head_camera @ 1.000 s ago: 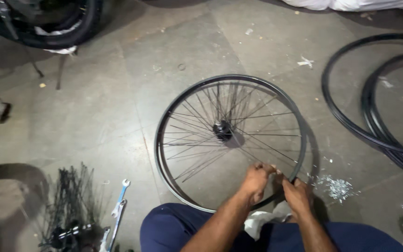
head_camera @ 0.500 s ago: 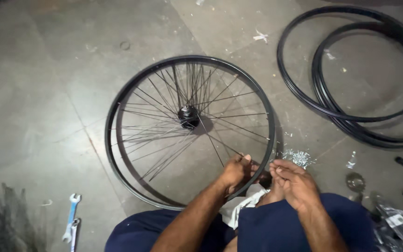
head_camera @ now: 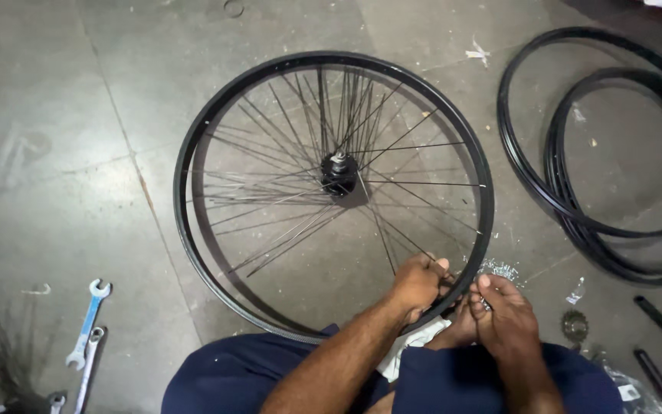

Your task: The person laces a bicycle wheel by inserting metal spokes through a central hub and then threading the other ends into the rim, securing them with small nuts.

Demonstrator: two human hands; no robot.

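Black spoked bicycle wheel [head_camera: 216, 192] lies on the floor; left hand [head_camera: 417, 282] and right hand [head_camera: 506, 316] pinch its near rim, blue spanners [head_camera: 86, 326] and spare black rims [head_camera: 614, 230] lying well aside.

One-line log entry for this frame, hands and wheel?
left hand: pinching spoke at rim | right hand: at rim edge | bicycle wheel: flat on floor | wrenches: left | spare rims: right

A black metal bicycle wheel rim [head_camera: 193, 230] with thin steel spokes [head_camera: 285, 165] lies flat on the floor, just in front of the seated person's knees. Its spokes fan out from a dark central hub [head_camera: 339, 175]; several cross loosely and unevenly. The rim carries no tyre. Its near-right edge is where the spokes meet the fingers.
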